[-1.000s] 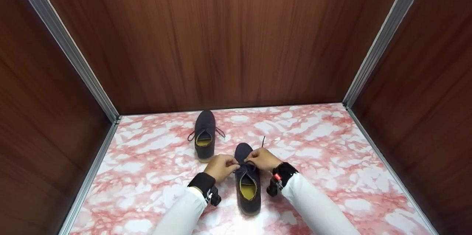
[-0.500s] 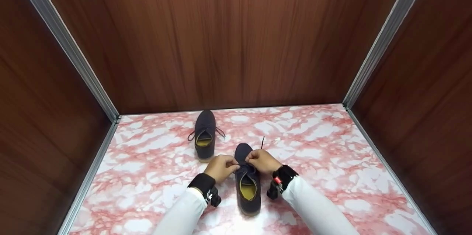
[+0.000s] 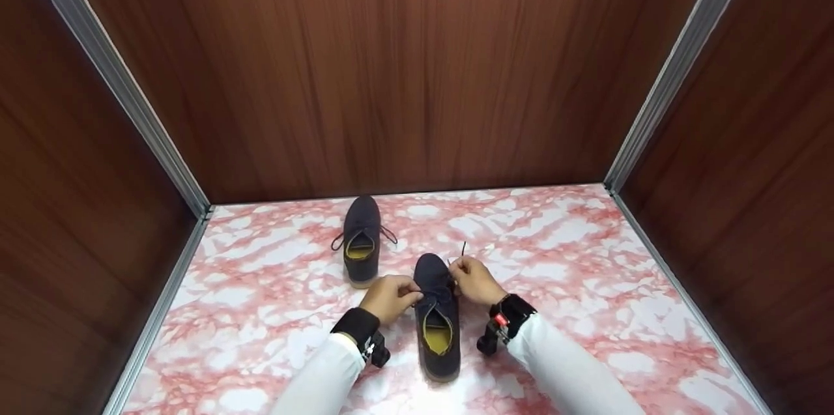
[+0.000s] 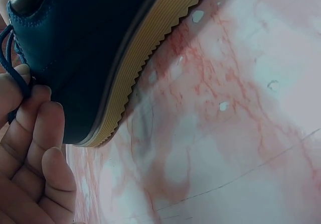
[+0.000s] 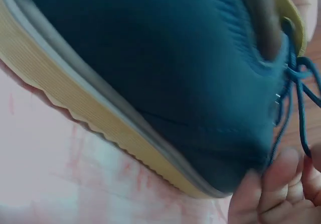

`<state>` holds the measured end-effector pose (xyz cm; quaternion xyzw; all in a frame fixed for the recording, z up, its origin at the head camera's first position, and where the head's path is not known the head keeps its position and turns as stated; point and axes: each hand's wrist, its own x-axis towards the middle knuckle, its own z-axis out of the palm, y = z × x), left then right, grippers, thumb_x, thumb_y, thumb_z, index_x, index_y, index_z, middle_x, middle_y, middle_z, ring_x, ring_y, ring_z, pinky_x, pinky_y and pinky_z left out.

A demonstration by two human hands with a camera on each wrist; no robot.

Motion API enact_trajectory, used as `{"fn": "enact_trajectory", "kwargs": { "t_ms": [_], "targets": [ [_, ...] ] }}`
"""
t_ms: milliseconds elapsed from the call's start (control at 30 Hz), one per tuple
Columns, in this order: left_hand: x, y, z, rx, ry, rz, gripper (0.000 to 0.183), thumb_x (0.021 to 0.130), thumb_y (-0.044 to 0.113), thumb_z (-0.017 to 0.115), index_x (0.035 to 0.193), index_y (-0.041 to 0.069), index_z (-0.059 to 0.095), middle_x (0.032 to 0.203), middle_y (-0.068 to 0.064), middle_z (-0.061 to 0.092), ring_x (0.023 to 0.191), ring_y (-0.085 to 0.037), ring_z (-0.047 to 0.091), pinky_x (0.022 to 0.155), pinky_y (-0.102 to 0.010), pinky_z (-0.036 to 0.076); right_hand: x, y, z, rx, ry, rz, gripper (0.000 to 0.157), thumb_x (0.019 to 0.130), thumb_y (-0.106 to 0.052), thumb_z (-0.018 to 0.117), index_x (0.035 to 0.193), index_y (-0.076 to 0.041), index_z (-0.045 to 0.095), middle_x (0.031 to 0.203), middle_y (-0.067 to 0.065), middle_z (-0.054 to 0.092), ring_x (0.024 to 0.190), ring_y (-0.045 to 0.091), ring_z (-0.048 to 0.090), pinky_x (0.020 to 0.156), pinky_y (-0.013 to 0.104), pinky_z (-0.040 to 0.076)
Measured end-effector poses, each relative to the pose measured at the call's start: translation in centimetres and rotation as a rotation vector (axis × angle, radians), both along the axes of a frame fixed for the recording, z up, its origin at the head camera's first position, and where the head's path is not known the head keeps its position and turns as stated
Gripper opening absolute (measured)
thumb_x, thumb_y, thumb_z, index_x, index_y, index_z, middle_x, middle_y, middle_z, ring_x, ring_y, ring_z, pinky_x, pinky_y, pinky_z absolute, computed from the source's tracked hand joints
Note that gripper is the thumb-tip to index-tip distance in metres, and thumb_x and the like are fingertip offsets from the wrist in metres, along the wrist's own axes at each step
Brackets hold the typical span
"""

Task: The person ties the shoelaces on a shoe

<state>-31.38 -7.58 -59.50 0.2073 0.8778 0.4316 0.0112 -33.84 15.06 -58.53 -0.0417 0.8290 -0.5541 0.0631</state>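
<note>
A dark navy lace-up shoe point(image 3: 438, 361) with a yellow lining stands upright, its toe away from me. On its left side my left hand point(image 3: 389, 299) pinches a shoelace point(image 4: 20, 78) between thumb and forefinger, as the left wrist view shows. To the right of the shoe, my right hand point(image 3: 477, 281) holds another part of the lace point(image 5: 301, 117), drawn out from a knot at the tongue. A loose lace end sticks up beyond the right fingers. In the right wrist view, the shoe's side and tan sole fill much of the picture.
The matching shoe point(image 3: 362, 212) stands farther back on the left, its laces spread to both sides. Red-and-white marbled flooring point(image 3: 560, 298) lies beneath both. Brown wood panels point(image 3: 417, 76) with grey metal corner strips point(image 3: 642, 135) rise at the back and sides.
My right hand has moved right, away from the shoe's middle, drawing the lace with it. The left hand has stayed in place at the shoe's left side. Both shoes stand where they were.
</note>
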Motion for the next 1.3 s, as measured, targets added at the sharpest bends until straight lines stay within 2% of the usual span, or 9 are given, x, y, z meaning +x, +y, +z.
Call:
{"fn": "enact_trajectory", "kwargs": {
  "t_ms": [167, 300, 433, 633, 800, 867, 967, 1133, 1300],
  "targets": [
    [0.0, 0.0, 0.0, -0.008, 0.013, 0.0, 0.009, 0.095, 0.015, 0.077, 0.088, 0.009, 0.078, 0.079, -0.003, 0.076, 0.06, 0.002, 0.057, 0.061, -0.018, 0.051, -0.2, 0.8, 1.1, -0.221, -0.103, -0.004, 0.021, 0.115, -0.016, 0.036, 0.106, -0.001, 0.048, 0.102, 0.017, 0.076, 0.058, 0.012, 0.062, 0.063, 0.034, 0.059],
    [0.0, 0.0, 0.0, -0.005, 0.017, -0.002, 0.009, 0.094, 0.015, 0.077, 0.089, 0.009, 0.078, 0.078, -0.003, 0.076, 0.059, 0.003, 0.056, 0.06, -0.018, 0.051, -0.4, 1.5, 2.2, -0.347, -0.122, 0.029, 0.021, 0.116, -0.021, 0.026, 0.11, -0.005, 0.038, 0.093, 0.015, 0.076, 0.062, 0.012, 0.07, 0.073, 0.038, 0.064],
    [0.0, 0.0, 0.2, -0.02, 0.029, 0.008, 0.008, 0.094, 0.017, 0.078, 0.091, 0.009, 0.079, 0.08, -0.002, 0.077, 0.062, 0.003, 0.056, 0.064, -0.018, 0.051, -0.7, 2.2, 3.4, -0.429, -0.097, 0.052, 0.019, 0.116, -0.021, 0.028, 0.112, -0.004, 0.035, 0.085, 0.009, 0.072, 0.068, 0.017, 0.074, 0.081, 0.044, 0.065],
    [0.1, -0.2, 0.4, -0.004, 0.032, 0.018, 0.012, 0.095, 0.02, 0.075, 0.1, 0.011, 0.08, 0.089, -0.002, 0.079, 0.075, -0.003, 0.065, 0.073, -0.021, 0.054, -0.9, 3.8, 4.8, -0.471, -0.084, 0.072, 0.024, 0.11, -0.017, 0.052, 0.125, 0.001, 0.047, 0.097, 0.008, 0.075, 0.089, 0.019, 0.078, 0.09, 0.037, 0.063],
    [0.0, -0.4, 0.8, 0.057, 0.05, 0.089, 0.021, 0.1, 0.025, 0.069, 0.111, 0.011, 0.081, 0.106, -0.003, 0.081, 0.09, -0.011, 0.073, 0.083, -0.026, 0.057, -0.8, 4.9, 5.2, -0.478, -0.037, 0.107, 0.041, 0.097, 0.001, 0.069, 0.133, 0.009, 0.053, 0.111, 0.015, 0.077, 0.103, 0.018, 0.077, 0.094, 0.03, 0.061],
    [0.0, -0.4, 1.0, 0.082, 0.06, 0.116, 0.023, 0.101, 0.026, 0.068, 0.114, 0.011, 0.08, 0.11, -0.002, 0.081, 0.093, -0.013, 0.074, 0.085, -0.027, 0.058, -0.7, 5.2, 5.3, -0.475, -0.021, 0.109, 0.039, 0.095, 0.004, 0.069, 0.132, 0.01, 0.055, 0.116, 0.018, 0.077, 0.103, 0.017, 0.077, 0.094, 0.03, 0.061],
    [-0.1, -0.2, 1.4, 0.129, 0.079, 0.134, 0.023, 0.101, 0.022, 0.069, 0.115, 0.007, 0.079, 0.11, -0.005, 0.081, 0.092, -0.016, 0.075, 0.084, -0.027, 0.059, -0.6, 5.4, 5.4, -0.491, -0.025, 0.079, 0.029, 0.097, 0.003, 0.068, 0.125, 0.009, 0.062, 0.113, 0.02, 0.078, 0.1, 0.018, 0.078, 0.093, 0.032, 0.062],
    [-0.3, 0.2, 2.0, 0.251, 0.063, 0.131, 0.019, 0.098, 0.013, 0.071, 0.112, 0.0, 0.077, 0.106, -0.012, 0.08, 0.091, -0.015, 0.074, 0.085, -0.023, 0.058, -0.6, 5.3, 5.6, -0.496, -0.029, 0.03, 0.009, 0.101, -0.005, 0.066, 0.107, 0.001, 0.069, 0.095, 0.007, 0.078, 0.083, 0.013, 0.076, 0.085, 0.031, 0.064],
    [-0.4, 0.6, 2.7, 0.407, 0.007, 0.124, 0.02, 0.096, 0.008, 0.073, 0.11, -0.006, 0.073, 0.102, -0.017, 0.077, 0.087, -0.009, 0.069, 0.083, -0.018, 0.056, -0.6, 5.1, 5.6, -0.48, -0.034, 0.064, 0.016, 0.108, -0.014, 0.055, 0.097, -0.006, 0.063, 0.09, 0.0, 0.076, 0.085, 0.012, 0.074, 0.087, 0.033, 0.063]
  ]
}}
